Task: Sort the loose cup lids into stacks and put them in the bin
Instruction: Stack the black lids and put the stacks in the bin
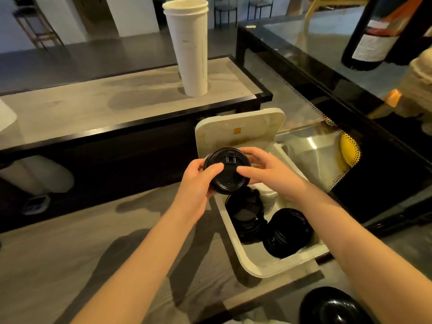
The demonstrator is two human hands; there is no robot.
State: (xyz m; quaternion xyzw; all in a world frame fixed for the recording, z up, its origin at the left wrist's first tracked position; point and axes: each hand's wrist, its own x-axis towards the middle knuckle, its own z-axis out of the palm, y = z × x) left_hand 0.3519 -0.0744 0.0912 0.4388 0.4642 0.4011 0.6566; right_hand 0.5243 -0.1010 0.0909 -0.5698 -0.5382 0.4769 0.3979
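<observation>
Black against white: found the held lid stack (228, 170) grasped at its left edge by the left hand (196, 183) and at its right by the right hand (268, 174), thumbs on top, above the open white bin (261, 263), and noted a second lid stack (247, 216) and a third lid stack (287, 232) lying inside.

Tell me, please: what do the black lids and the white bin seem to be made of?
The black lids look like thin moulded plastic, glossy: highlights glint on their ridged rims. The white bin is probably thicker plastic, matte to satin: smooth rounded corners, soft even sheen.
</observation>
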